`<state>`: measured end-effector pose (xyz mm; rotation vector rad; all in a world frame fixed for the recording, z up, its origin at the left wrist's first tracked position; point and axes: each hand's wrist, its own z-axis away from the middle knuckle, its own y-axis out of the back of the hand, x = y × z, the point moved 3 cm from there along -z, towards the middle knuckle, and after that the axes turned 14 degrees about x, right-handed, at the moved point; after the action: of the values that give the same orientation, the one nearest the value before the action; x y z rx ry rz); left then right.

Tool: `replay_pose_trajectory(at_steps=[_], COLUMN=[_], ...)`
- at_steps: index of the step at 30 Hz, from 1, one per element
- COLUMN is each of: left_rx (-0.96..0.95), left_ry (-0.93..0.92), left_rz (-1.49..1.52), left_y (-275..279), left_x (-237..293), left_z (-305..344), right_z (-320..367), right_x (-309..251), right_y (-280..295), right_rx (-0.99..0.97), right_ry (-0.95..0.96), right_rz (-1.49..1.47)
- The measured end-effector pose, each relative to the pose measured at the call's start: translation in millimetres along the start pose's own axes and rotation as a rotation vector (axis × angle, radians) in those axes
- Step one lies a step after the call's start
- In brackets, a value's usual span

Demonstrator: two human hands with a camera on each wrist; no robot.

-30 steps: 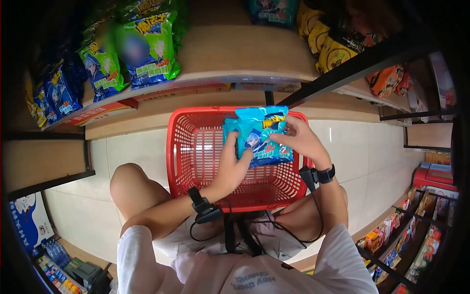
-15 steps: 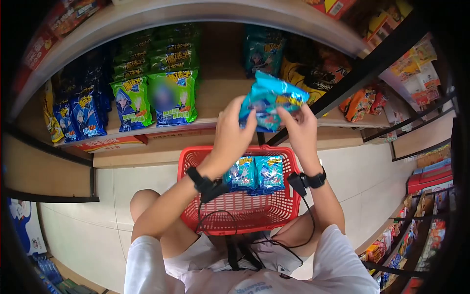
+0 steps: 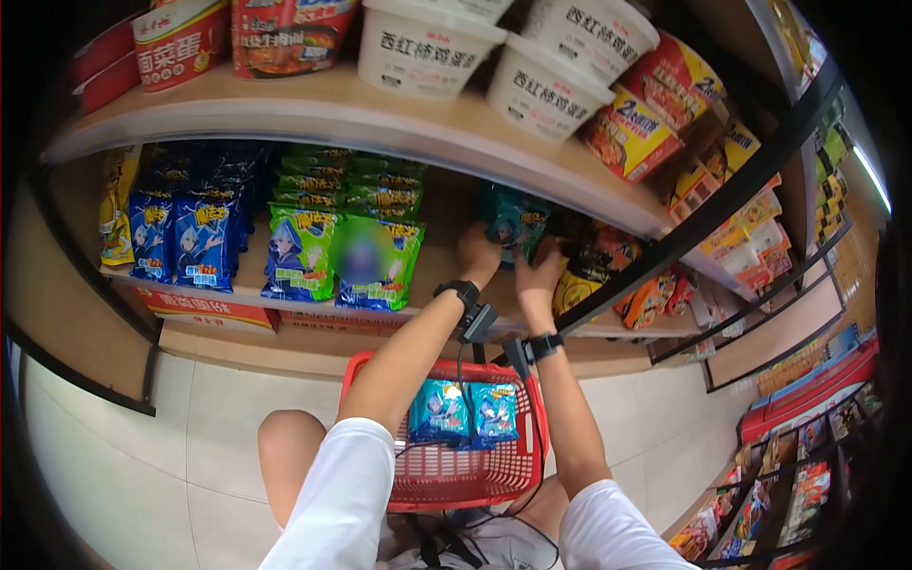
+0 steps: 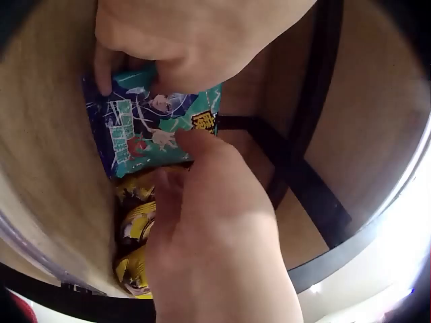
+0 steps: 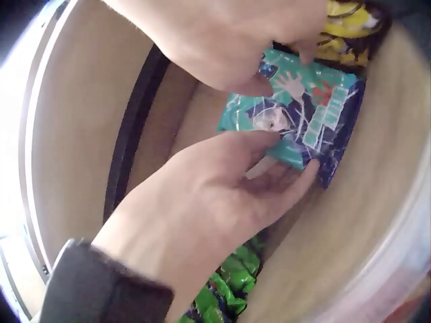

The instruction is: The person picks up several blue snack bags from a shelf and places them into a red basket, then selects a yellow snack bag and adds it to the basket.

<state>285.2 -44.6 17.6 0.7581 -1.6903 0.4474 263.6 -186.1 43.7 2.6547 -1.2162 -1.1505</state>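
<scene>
Both hands are deep in the lower shelf at a teal snack packet [image 3: 518, 226] with a cartoon figure. My left hand [image 3: 478, 255] pinches its left edge; in the right wrist view the thumb lies over the front and the fingers sit along the side. At the opposite edge is my right hand [image 3: 540, 275], its thumb on the front near the yellow lettering in the left wrist view and its fingers curled at the side. Below the arms, teal packets [image 3: 442, 414] lie side by side in the red basket [image 3: 418, 491].
Green packets [image 3: 380, 266] and blue packets [image 3: 204, 237] stand in rows to the left. Yellow packets [image 3: 575, 285] are close by the right hand, next to a black shelf post [image 3: 665, 255]. Overhead, the upper shelf [image 3: 313, 128] carries tubs and cup noodles.
My hands took a teal packet up from over the basket and moved it forward to the shelf, where they now are. The head view has tilted up, showing the upper shelf.
</scene>
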Motion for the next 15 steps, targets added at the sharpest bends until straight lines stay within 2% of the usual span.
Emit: replay_pose_trajectory(at_steps=[4, 7, 9, 11, 13, 14, 15], left_rx=[-0.085, -0.110, -0.052, 0.009, -0.082, -0.120, -0.192], left_ry=[0.131, 0.269, 0.105, -0.043, 0.097, 0.073, 0.120], left_rz=[0.158, 0.255, 0.212, 0.228, 0.355, 0.352, 0.343], left_y=[-26, -31, -27, -26, 12, 28, 63], left_x=[-29, -36, -36, -46, -19, -15, 4], left_z=[-18, -22, -22, -8, 17, 32, 52], right_z=[14, 10, 8, 7, 13, 23, 27], right_x=[16, 0, -2, 22, 0, -20, -29], right_y=[-16, -21, -25, -28, 1, 19, 37], right_rx=[-0.379, -0.438, -0.449, -0.513, -0.513, -0.494, -0.514], right_ry=[-0.124, -0.125, -0.062, -0.052, -0.059, -0.178, -0.274], right_rz=[-0.022, 0.006, 0.021, -0.008, -0.022, -0.161, -0.117])
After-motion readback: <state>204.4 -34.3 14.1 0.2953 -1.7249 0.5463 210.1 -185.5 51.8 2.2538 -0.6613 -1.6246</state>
